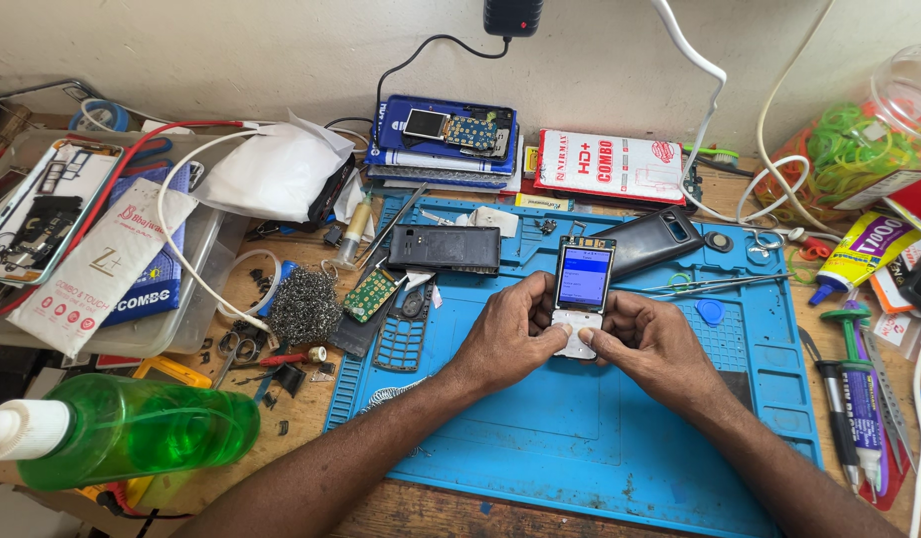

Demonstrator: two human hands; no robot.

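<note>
I see both hands meet over the blue repair mat, holding a bare keypad-phone assembly upright between them, its lit blue-white screen facing the camera. Left hand: fingers curled round the left edge, thumb pressed on the white keypad membrane. Right hand: fingers cupped behind the right edge, thumb tip touching the same membrane, probably its lower corner, though the contact is partly hidden. Black rear housing lies flat on the mat beyond the left hand; tweezers lie near the right.
</note>
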